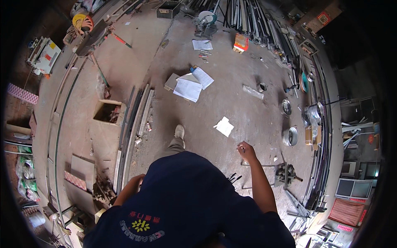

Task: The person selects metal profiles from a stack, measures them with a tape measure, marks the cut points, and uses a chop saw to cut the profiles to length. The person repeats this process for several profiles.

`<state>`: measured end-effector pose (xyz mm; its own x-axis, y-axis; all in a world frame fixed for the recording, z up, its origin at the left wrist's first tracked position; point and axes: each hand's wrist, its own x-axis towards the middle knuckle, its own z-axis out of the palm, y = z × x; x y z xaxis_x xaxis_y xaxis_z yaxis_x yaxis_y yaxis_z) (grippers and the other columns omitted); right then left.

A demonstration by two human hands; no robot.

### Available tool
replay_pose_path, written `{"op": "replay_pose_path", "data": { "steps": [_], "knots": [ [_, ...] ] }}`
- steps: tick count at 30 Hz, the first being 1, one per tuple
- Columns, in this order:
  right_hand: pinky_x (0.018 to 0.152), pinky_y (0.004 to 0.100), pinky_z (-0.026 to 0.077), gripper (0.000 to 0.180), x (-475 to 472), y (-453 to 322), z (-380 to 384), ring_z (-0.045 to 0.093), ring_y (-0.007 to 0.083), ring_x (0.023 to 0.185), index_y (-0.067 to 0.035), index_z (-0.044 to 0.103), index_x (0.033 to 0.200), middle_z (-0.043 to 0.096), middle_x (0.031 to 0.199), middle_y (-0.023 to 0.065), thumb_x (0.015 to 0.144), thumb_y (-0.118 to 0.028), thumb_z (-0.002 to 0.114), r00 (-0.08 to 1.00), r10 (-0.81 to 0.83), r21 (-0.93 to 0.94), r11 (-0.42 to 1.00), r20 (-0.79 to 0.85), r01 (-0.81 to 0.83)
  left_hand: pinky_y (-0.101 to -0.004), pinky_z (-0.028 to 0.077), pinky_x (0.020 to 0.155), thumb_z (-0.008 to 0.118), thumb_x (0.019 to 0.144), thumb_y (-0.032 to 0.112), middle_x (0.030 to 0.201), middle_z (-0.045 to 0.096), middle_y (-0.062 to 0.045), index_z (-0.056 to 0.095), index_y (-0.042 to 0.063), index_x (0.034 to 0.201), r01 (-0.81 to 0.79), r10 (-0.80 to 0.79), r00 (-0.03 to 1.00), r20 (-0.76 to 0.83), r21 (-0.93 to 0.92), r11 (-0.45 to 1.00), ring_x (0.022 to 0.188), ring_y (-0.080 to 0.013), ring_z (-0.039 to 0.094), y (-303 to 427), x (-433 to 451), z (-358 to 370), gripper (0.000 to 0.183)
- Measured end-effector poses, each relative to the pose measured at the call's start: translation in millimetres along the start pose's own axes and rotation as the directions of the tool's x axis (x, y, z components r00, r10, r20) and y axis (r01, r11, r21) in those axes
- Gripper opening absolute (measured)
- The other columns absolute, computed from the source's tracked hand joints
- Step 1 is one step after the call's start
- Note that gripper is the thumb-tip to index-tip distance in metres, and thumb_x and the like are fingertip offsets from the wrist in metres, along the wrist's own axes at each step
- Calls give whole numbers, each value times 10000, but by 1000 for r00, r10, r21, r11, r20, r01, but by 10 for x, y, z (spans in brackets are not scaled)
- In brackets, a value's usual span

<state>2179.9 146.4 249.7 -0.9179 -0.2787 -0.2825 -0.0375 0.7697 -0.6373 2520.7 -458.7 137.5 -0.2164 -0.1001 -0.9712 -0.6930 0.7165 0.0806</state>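
My right hand [246, 152] hangs beside my body over the concrete floor [211, 136], its fingers curled. A small dark spot shows at the fingers; whether it is a held object I cannot tell. Nearest to that hand, a white piece of paper [224, 126] lies flat on the floor. My left hand [136, 182] is at my left side, partly hidden by my dark shirt [189, 192], and its grip is unclear. Farther ahead, paper sheets [187, 89] lie over a cardboard piece [171, 81]. Another sheet [202, 45] has several pens or markers [204, 55] beside it.
Long metal profiles [131, 139] and an open cardboard box [109, 112] lie to the left. A miter saw [206, 23] stands ahead, near piled profiles [245, 18]. Metal rings [289, 136] and a metal stand [284, 174] are on the right.
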Motion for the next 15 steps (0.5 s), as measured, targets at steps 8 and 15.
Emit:
{"op": "replay_pose_path", "data": {
  "steps": [8, 15],
  "knots": [
    [703, 321, 523, 123, 1816, 207, -770, 664, 183, 764, -59, 643, 967, 702, 851, 68, 874, -116, 700, 990, 77, -157, 986, 116, -58, -444, 533, 796, 625, 890, 557, 1103, 692, -217, 671, -33, 1176, -46, 36, 990, -134, -70, 996, 917, -310, 688, 2680, 832, -2819, 657],
    [724, 332, 522, 139, 4109, 541, -1114, 660, 199, 792, -65, 649, 941, 691, 844, 81, 865, -158, 719, 944, 175, -277, 956, 279, -96, -407, 503, 831, 618, 894, 599, 1041, 677, -159, 673, -17, 1154, -241, 171, 970, -175, -564, 790, 950, -275, 633, 4194, 734, -3730, 670]
  ]
}}
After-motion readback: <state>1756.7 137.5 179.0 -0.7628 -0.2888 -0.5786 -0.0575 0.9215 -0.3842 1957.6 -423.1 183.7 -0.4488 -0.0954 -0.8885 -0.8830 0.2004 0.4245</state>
